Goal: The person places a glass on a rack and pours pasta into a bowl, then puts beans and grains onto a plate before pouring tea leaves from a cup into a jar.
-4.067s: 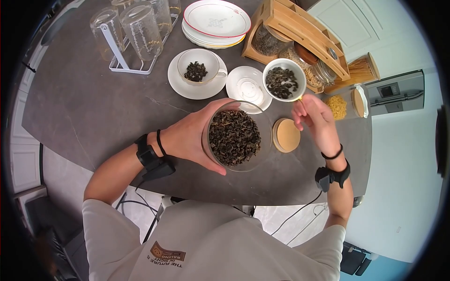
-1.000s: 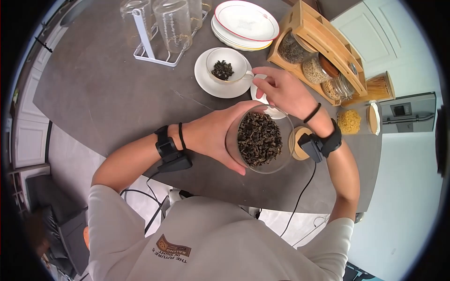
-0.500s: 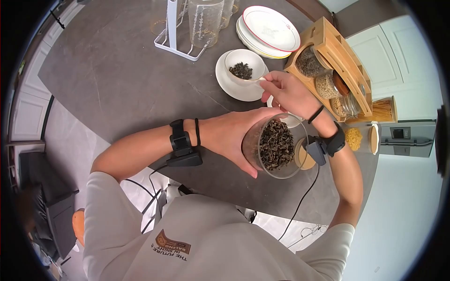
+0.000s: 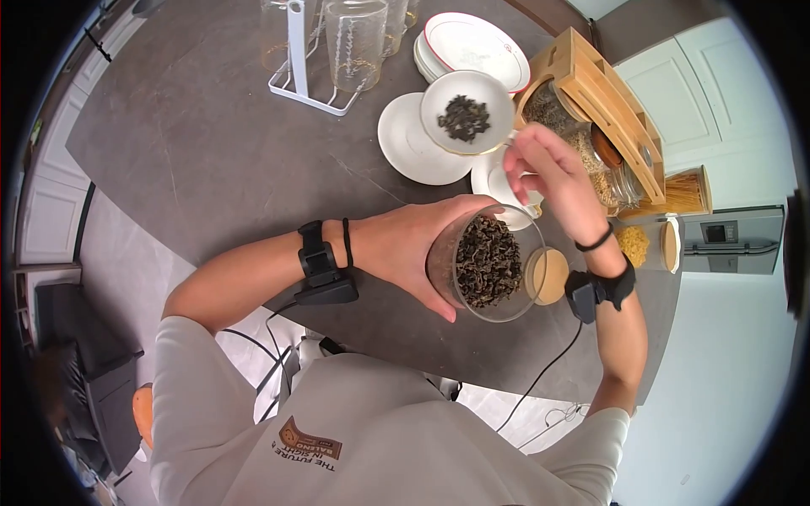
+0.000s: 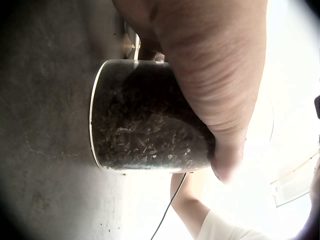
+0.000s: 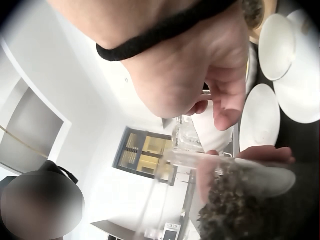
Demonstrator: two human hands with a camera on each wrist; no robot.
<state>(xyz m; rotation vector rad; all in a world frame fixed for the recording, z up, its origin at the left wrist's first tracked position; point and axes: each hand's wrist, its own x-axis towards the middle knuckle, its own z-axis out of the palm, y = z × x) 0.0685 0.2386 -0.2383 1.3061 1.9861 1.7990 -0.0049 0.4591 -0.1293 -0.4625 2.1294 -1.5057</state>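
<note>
My left hand (image 4: 409,244) grips a glass jar (image 4: 440,263) from its left side, mouth tilted toward me. Dark curled tea leaves (image 4: 489,263) fill much of the jar. By its handle my right hand (image 4: 557,173) pinches a white teacup (image 4: 434,101), raised above the left saucer (image 4: 403,139). A small heap of tea leaves (image 4: 464,118) lies in that cup. Beneath the right hand a second white cup (image 4: 521,187) stands on the other saucer (image 4: 483,179), partly hidden by fingers. In the left wrist view, the thumb (image 5: 230,155) lies along the jar's side.
A round wooden lid (image 4: 550,277) lies right of the jar. Stacked plates (image 4: 477,51) and a rack of glasses (image 4: 316,101) stand at the back. On the right are a wooden shelf with jars (image 4: 616,110) and a pasta jar (image 4: 637,244). A cable hangs from each wrist.
The cup my right hand held 4.1 s ago now stands on the right saucer. That hand has since taken the other cup's handle and lifted it off the left saucer. Left hand keeps the jar.
</note>
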